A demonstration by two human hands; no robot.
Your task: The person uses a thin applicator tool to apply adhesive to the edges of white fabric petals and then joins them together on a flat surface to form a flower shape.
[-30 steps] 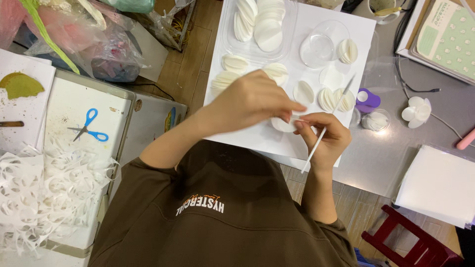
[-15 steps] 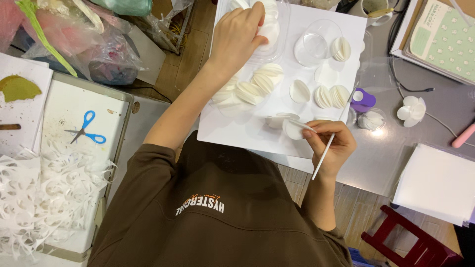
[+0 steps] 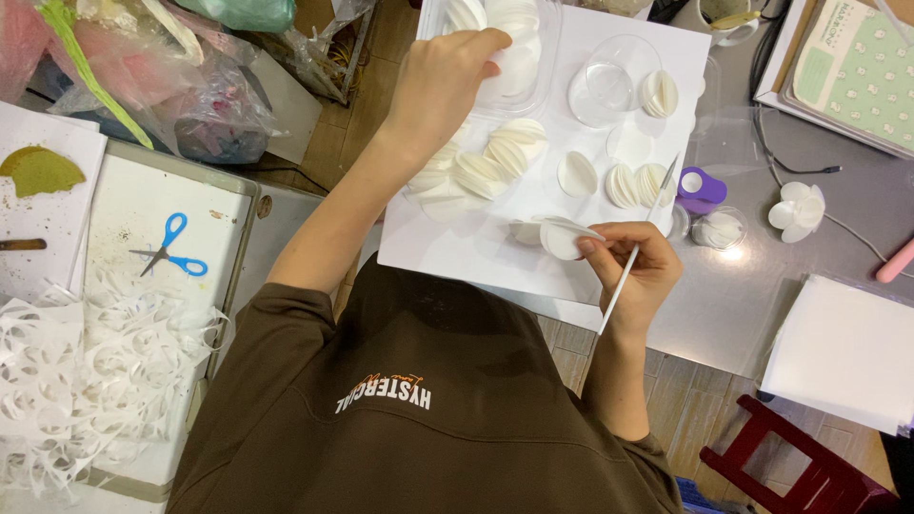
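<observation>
We have our right hand point(image 3: 633, 266) pinched around two things at once: a thin white stick point(image 3: 636, 249) that runs slantwise through the fingers, and a folded white paper disc point(image 3: 562, 238) gripped at its edge by thumb and forefinger, so this hand is closed on its work and resting low on the white sheet of card point(image 3: 476, 257). Our left hand point(image 3: 443, 81) reaches well away from that grip, up to the clear plastic tray point(image 3: 533, 90) at the far end of the card, where the fingertips curl onto the stack of flat white paper circles point(image 3: 509, 48); whether a circle is already pinched between them we cannot tell, since the fingers hide it.

As for progress, we judge the work to be partway through. Between the two hands lie several fanned clusters of folded white discs point(image 3: 481, 167), and beyond the right hand's grip sit more small bundles point(image 3: 633, 183), all looking folded and grouped. Off to the right of the stick, on the grey table point(image 3: 762, 314), a finished white paper flower point(image 3: 798, 211) suggests where the pieces end up. The tray holds a fair pile of unfolded circles, so plenty seems left, and the disc in our right fingers is not yet set with the others
</observation>
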